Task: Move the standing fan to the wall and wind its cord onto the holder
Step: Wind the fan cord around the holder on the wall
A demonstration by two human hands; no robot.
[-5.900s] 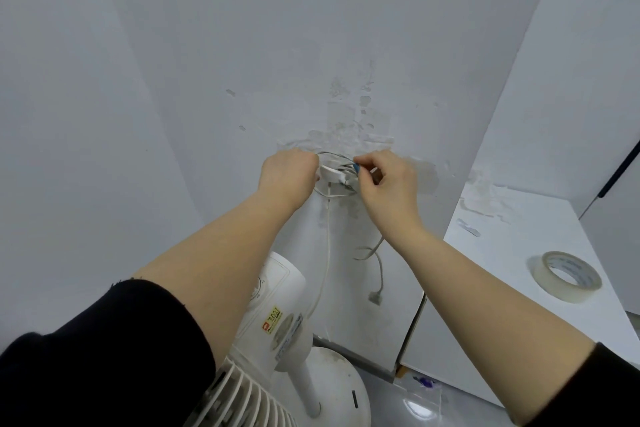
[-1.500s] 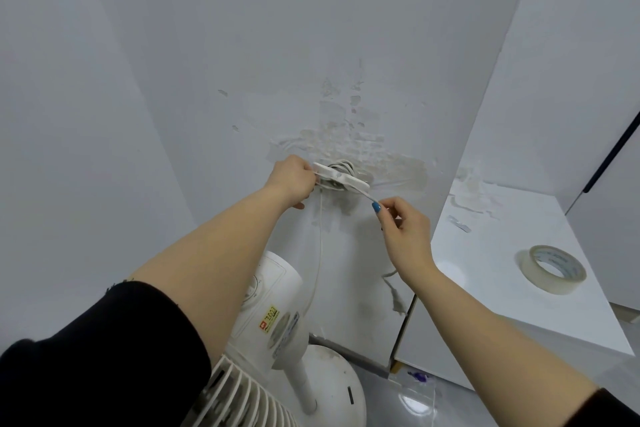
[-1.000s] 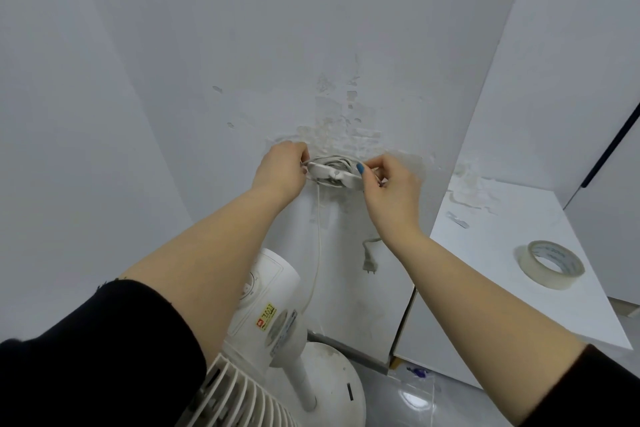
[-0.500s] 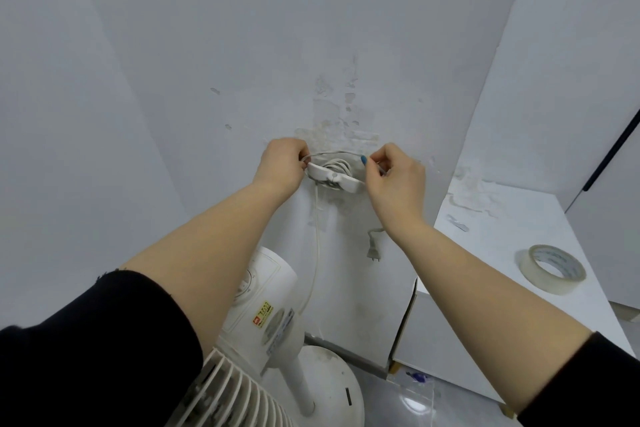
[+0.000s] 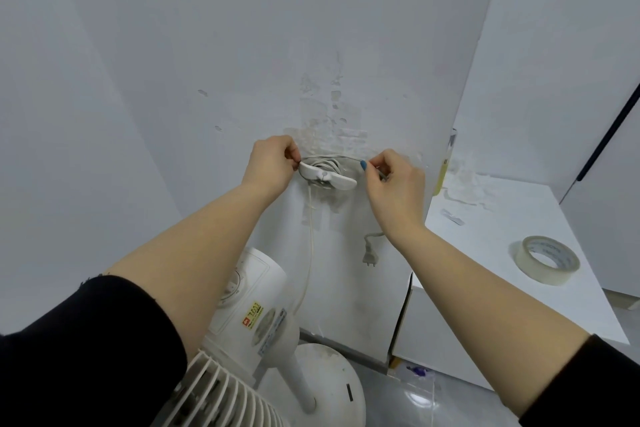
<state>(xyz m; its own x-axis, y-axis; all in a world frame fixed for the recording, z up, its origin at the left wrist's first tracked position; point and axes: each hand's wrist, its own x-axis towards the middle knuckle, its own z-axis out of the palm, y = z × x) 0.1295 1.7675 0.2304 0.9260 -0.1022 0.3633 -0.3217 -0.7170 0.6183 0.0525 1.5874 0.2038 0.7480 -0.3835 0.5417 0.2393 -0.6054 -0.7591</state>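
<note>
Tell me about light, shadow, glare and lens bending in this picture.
Head view: soft, even light, with only a faint shadow under the holder on the wall. Head view: a bright reflection on the glossy floor. Head view: the wide lens slants the wall's right edge; the left hand and right hand look sharp.

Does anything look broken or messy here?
Yes. The wall paint is flaked and patchy above the cord holder, with flaky bits on the white cabinet top beside it. The plug dangles loose, not yet wound.
</note>
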